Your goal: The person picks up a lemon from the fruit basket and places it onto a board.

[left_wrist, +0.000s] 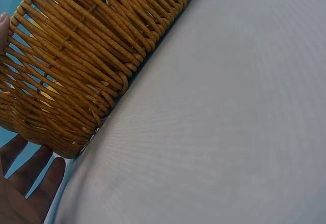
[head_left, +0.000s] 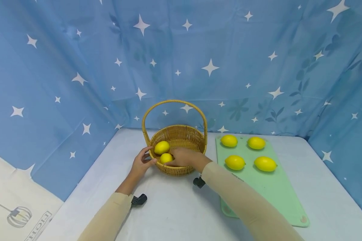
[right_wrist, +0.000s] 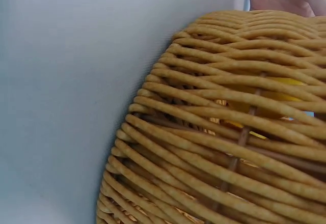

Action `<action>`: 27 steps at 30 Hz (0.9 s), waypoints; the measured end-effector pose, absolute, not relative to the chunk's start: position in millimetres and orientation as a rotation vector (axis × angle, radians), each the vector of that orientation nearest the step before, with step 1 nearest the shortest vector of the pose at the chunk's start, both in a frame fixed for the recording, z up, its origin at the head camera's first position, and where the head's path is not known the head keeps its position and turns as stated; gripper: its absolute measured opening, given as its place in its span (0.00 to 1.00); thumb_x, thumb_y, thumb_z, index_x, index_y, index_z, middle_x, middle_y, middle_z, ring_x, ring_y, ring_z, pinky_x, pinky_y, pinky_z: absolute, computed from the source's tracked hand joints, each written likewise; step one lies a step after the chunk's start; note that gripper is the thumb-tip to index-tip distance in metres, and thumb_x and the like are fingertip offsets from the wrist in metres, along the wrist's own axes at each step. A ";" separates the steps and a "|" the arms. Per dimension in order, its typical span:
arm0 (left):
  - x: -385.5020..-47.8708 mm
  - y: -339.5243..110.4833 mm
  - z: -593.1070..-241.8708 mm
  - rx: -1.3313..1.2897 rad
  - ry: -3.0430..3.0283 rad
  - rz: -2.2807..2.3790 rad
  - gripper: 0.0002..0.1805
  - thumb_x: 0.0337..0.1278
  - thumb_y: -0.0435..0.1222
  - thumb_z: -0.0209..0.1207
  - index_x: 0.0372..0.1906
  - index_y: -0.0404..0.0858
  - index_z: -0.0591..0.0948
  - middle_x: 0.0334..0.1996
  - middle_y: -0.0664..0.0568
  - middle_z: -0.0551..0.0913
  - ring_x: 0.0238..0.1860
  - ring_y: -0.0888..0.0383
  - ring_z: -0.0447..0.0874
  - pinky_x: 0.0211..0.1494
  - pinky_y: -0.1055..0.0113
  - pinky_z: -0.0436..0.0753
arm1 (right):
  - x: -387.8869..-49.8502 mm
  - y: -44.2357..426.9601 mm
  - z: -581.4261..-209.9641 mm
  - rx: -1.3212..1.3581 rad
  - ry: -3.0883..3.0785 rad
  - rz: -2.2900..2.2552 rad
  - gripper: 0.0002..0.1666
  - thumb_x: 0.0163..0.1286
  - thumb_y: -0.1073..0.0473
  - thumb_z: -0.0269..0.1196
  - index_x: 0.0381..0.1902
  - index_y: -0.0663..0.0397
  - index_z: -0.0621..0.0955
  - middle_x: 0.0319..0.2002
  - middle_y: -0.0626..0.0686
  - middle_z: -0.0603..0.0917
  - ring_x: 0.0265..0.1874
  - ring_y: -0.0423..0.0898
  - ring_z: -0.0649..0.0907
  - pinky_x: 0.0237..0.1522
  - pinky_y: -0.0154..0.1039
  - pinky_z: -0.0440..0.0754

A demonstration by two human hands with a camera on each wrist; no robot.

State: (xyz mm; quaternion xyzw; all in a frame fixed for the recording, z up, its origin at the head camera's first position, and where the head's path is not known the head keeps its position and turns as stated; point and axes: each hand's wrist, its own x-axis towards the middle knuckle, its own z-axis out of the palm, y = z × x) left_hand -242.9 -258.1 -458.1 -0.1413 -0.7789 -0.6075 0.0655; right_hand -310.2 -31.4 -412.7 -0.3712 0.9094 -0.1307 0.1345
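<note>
The wicker basket (head_left: 177, 171) stands upright on the white table with its handle raised. My left hand (head_left: 140, 164) is at its left side, thumb at the rim; in the left wrist view that hand's fingers (left_wrist: 47, 183) are spread and fairly straight against the weave (left_wrist: 76, 46). Reaching over the front rim, my right hand (head_left: 182, 156) holds a yellow lemon (head_left: 166, 158) inside the basket, fingers and thumb on either side of it. Another lemon (head_left: 162, 147) lies just behind. The right wrist view shows mostly the basket wall (right_wrist: 204, 112), hiding the right fingers.
Right of the basket, a light green cutting board (head_left: 268, 190) carries several lemons, among them one near its back left (head_left: 229, 141) and one at the right (head_left: 265, 164). A blue star-patterned curtain (head_left: 181, 80) hangs behind the table.
</note>
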 end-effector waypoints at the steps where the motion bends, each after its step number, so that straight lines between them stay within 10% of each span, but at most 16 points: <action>1: -243.2 -258.4 -458.0 -0.427 -2.352 -1.833 0.36 0.62 0.34 0.63 0.71 0.33 0.62 0.68 0.33 0.62 0.60 0.34 0.70 0.54 0.55 0.80 | -309.9 -31.1 -411.9 -1.062 2.633 -0.365 0.33 0.68 0.29 0.52 0.50 0.49 0.78 0.35 0.44 0.78 0.35 0.42 0.78 0.43 0.40 0.77; 8: -243.1 -259.0 -457.7 -0.418 -2.353 -1.815 0.36 0.61 0.33 0.64 0.71 0.33 0.63 0.69 0.35 0.62 0.62 0.35 0.69 0.55 0.56 0.79 | -310.0 -31.4 -409.9 -1.140 2.613 -0.332 0.25 0.73 0.35 0.52 0.39 0.48 0.82 0.29 0.46 0.77 0.31 0.42 0.76 0.38 0.40 0.77; 18: -246.4 -256.1 -455.0 -0.446 -2.340 -1.797 0.35 0.61 0.33 0.63 0.71 0.31 0.63 0.69 0.36 0.63 0.64 0.37 0.68 0.56 0.58 0.79 | -309.8 -37.3 -411.0 -1.219 2.636 -0.430 0.38 0.69 0.44 0.62 0.72 0.48 0.66 0.59 0.47 0.77 0.50 0.41 0.77 0.55 0.40 0.75; 27: -244.8 -256.7 -457.6 -0.425 -2.336 -1.804 0.35 0.61 0.31 0.63 0.70 0.29 0.63 0.69 0.34 0.63 0.63 0.37 0.68 0.54 0.63 0.79 | -306.5 -44.8 -415.1 -1.269 2.621 -0.430 0.28 0.71 0.48 0.61 0.67 0.37 0.72 0.61 0.44 0.76 0.59 0.45 0.74 0.62 0.45 0.71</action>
